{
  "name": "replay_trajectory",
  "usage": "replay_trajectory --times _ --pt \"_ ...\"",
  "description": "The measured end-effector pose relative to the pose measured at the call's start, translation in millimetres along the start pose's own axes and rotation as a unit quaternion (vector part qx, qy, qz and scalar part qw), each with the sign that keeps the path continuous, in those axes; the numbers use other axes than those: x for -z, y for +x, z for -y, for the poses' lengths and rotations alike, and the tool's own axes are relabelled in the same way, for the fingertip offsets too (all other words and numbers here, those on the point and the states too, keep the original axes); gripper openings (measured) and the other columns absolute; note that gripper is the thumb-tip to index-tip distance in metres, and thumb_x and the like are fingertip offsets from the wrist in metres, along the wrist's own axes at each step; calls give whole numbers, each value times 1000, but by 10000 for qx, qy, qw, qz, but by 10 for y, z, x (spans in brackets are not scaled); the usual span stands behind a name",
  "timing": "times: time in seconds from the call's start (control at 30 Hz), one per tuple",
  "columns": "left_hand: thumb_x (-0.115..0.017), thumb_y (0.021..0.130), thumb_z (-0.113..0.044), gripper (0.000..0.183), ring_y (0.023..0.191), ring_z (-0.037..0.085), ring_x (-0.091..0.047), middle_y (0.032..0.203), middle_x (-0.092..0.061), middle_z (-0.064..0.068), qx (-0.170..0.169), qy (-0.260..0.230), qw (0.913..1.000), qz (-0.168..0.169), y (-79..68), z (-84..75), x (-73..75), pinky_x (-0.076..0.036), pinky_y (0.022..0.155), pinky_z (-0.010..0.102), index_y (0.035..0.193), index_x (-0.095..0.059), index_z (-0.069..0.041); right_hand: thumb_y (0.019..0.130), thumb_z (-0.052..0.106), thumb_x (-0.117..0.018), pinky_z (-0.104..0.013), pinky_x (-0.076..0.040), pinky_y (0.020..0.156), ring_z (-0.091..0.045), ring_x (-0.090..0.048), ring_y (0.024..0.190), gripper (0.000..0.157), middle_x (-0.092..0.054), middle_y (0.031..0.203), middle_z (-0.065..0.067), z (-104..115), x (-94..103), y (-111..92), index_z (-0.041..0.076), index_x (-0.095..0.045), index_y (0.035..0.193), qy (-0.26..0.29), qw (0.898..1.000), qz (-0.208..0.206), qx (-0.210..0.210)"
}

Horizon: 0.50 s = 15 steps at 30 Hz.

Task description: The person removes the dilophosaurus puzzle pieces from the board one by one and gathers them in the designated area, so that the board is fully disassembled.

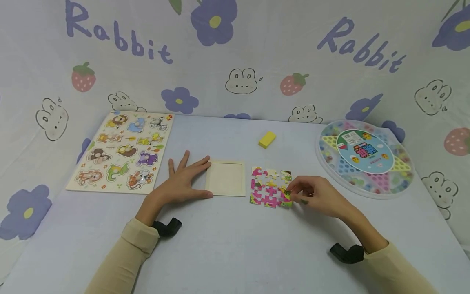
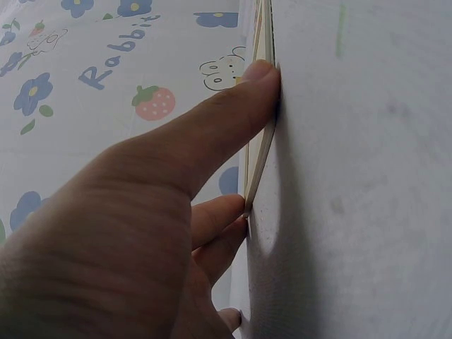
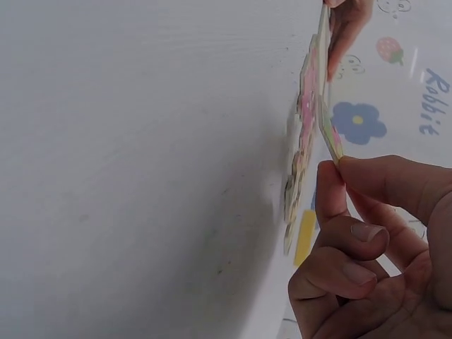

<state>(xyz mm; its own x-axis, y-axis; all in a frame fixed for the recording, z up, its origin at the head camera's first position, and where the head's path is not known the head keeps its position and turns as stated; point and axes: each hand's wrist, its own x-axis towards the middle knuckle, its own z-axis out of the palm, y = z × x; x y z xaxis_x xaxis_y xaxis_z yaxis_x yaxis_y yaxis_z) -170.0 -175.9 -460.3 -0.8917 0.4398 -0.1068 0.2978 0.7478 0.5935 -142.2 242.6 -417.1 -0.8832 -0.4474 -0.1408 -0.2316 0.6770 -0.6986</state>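
Observation:
A shallow, pale wooden puzzle tray [image 1: 225, 178] lies flat in the middle of the table. My left hand [image 1: 179, 181] is spread at its left side, thumb at the near left corner and forefinger at the far left corner. To the tray's right, several pink, yellow and green jigsaw pieces [image 1: 271, 201] lie in loose rows. Over their right edge, my right hand [image 1: 318, 196] pinches one jigsaw piece [image 3: 329, 133] between thumb and forefinger. In the right wrist view that piece is tilted and raised off the table, with the other fingers curled beneath the thumb.
A wooden animal puzzle board [image 1: 123, 153] lies at the left, just beyond the left hand. Behind the jigsaw pieces sits a yellow block [image 1: 267, 139]. At the right is a round Chinese checkers board [image 1: 365, 159]. A rabbit-print cloth [image 1: 242, 49] hangs behind the table.

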Motion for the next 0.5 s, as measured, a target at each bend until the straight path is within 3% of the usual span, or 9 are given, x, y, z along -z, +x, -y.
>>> replay_trajectory --times 0.5 --pt "-84 84 -55 99 166 45 15 178 -25 -3 35 2 10000 -21 3 -1 -2 25 120 78 165 -40 -20 97 18 -78 -19 -53 74 -13 -61 86 16 -74 98 1 -90 -40 -53 16 -75 112 62 9996 270 6"
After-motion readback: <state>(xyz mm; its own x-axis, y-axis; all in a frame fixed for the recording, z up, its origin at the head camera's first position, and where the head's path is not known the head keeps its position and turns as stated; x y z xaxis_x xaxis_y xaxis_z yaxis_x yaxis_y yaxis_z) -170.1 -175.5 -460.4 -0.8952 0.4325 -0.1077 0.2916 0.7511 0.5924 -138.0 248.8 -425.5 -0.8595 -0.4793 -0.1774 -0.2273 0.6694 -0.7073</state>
